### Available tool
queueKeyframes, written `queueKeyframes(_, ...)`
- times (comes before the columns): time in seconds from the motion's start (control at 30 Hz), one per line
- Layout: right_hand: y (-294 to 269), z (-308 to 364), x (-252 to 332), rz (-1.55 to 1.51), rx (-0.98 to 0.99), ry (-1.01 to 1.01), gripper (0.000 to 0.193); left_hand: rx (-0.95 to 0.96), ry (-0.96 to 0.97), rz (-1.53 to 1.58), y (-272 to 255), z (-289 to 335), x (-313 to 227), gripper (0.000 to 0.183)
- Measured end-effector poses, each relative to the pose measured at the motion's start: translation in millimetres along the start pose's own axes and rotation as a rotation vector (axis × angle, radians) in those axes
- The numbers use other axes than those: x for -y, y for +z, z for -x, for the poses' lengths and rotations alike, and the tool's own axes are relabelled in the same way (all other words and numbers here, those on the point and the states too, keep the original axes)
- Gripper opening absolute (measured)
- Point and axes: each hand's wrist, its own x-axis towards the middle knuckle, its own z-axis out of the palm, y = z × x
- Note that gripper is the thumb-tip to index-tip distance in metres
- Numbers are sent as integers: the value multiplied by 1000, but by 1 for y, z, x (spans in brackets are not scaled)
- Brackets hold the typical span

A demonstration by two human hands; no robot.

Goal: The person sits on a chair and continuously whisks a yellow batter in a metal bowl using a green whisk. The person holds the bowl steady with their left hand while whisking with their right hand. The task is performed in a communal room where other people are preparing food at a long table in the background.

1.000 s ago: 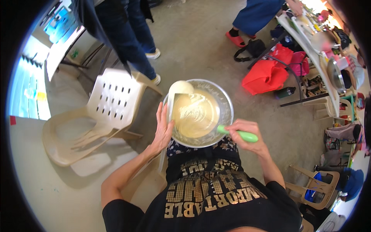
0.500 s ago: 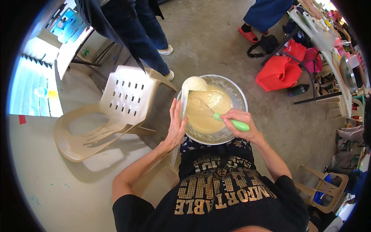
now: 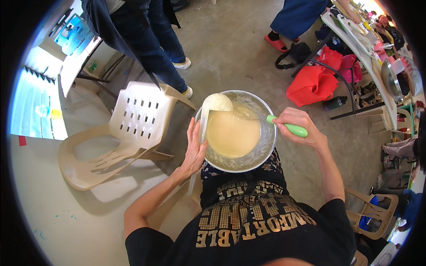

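Observation:
A metal mixing bowl (image 3: 266, 148) of pale yellow batter (image 3: 233, 139) rests on my lap. My left hand (image 3: 194, 150) grips its left side, fingers along the outer wall and thumb near the rim. A cream-coloured ladle (image 3: 219, 102) leans over the far left of the bowl; its long handle runs down the rim by my left hand, partly within the grip. My right hand (image 3: 302, 126) is closed round the green handle of a whisk (image 3: 296, 130), held over the right rim. The whisk's wire end reaches into the batter near the ladle and is mostly hidden.
A beige plastic chair (image 3: 137, 115) stands close on the left. Beyond it is a person in dark trousers (image 3: 153, 44). At the right, red bags (image 3: 313, 84) and a dark bottle (image 3: 333, 103) lie by a crowded table (image 3: 379, 77). Another person in red slippers (image 3: 277, 43) stands beyond.
My right hand has drawn the whisk to the right and slightly up, so its handle now crosses the right rim. The bowl, ladle and my left hand sit slightly further left in view.

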Motion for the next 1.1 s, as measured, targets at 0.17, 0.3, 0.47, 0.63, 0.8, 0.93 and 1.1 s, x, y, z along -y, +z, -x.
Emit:
queueKeyframes(0.17, -16, 32, 10, 7, 78, 142, 11, -10, 2, -5, -2, 2, 0, 66)
queueKeyframes(0.3, -18, 42, 39, -168, 54, 319, 10, -31, 38, -4, 2, 6, 7, 66)
queueKeyframes(0.47, -12, 17, 29, -82, -64, 277, 10, -24, 41, 16, 2, 4, 4, 66)
queueKeyframes(0.63, -20, 19, 17, 47, -29, 177, 7, -22, 52, -11, -1, 1, -1, 65)
queueKeyframes(0.8, 10, 49, 46, -190, 118, 305, 9, -36, 86, -33, 2, 3, 7, 65)
queueKeyframes(0.93, 34, 51, 49, -299, -36, 415, 13, -15, 63, -14, 3, 3, 3, 64)
queueKeyframes(1.1, 5, 46, 39, -408, 133, 468, 12, -43, 35, 32, 0, 8, 0, 67)
